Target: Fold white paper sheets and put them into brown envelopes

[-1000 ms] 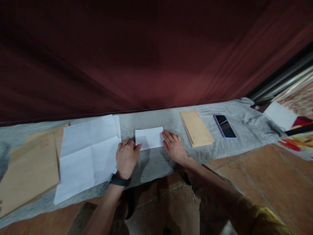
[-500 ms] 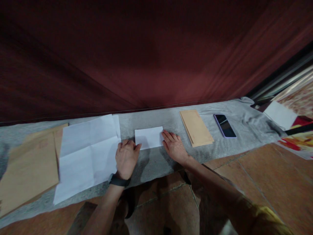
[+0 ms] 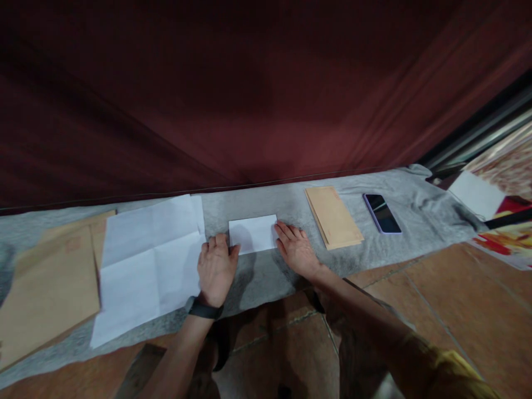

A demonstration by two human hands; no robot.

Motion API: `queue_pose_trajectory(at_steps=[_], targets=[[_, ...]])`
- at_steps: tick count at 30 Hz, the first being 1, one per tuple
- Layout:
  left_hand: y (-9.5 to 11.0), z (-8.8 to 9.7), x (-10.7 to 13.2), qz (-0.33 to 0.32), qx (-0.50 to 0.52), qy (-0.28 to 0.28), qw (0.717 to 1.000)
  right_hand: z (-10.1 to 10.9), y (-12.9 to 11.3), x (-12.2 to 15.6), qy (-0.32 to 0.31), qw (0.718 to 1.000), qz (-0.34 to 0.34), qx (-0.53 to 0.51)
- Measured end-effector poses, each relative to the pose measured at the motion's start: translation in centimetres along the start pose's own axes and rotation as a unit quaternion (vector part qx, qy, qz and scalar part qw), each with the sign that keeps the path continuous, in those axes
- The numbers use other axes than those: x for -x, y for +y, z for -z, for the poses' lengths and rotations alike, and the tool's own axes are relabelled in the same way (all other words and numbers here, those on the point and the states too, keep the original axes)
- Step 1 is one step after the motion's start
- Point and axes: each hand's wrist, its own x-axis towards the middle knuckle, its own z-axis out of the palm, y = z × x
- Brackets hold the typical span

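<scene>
A folded sheet of white paper [image 3: 254, 234] lies flat on the grey cloth [image 3: 260, 282] in front of me. At its left edge is my left hand [image 3: 216, 266], thumb at the paper's lower left corner and the other fingers stretched forward. My right hand [image 3: 296, 246] lies flat with fingers extended, the fingertips on the paper's right edge. Neither hand grasps anything. Left of my left hand lie larger white sheets [image 3: 152, 266] with crossing crease lines.
Brown envelopes [image 3: 54, 282] are spread at the far left. Smaller tan envelopes [image 3: 334, 217] lie stacked to the right, beside a phone [image 3: 382, 214] in a purple case. A dark red fabric surface [image 3: 266, 100] rises behind the cloth; floor tiles [image 3: 449, 299] show in front.
My left hand's fingers have straightened and shifted slightly forward. My right hand and the folded paper have stayed nearly in place.
</scene>
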Motion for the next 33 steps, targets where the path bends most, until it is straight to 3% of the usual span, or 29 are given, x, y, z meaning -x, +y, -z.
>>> queue_pose_trajectory(at_steps=[8,13,19,24,33], targets=[[0.7,0.0,0.6,-0.034,0.006,0.046,0.998,-0.1,0.1,0.0,-0.002,1.000,0.001,0.002],[2.1,-1.5,1.3,-0.146,0.102,0.086,0.980,0.1,0.0,0.0,0.000,1.000,0.003,0.001],[4.3,-3.2,3.4,-0.237,0.122,0.042,0.963,0.0,0.0,0.0,0.007,1.000,0.001,-0.003],[4.9,-3.2,4.3,-0.255,0.090,0.005,0.963,-0.1,0.0,0.0,0.004,1.000,-0.002,-0.001],[4.8,-3.1,4.3,-0.264,0.065,-0.011,0.962,0.0,-0.1,0.0,0.004,1.000,-0.002,-0.005]])
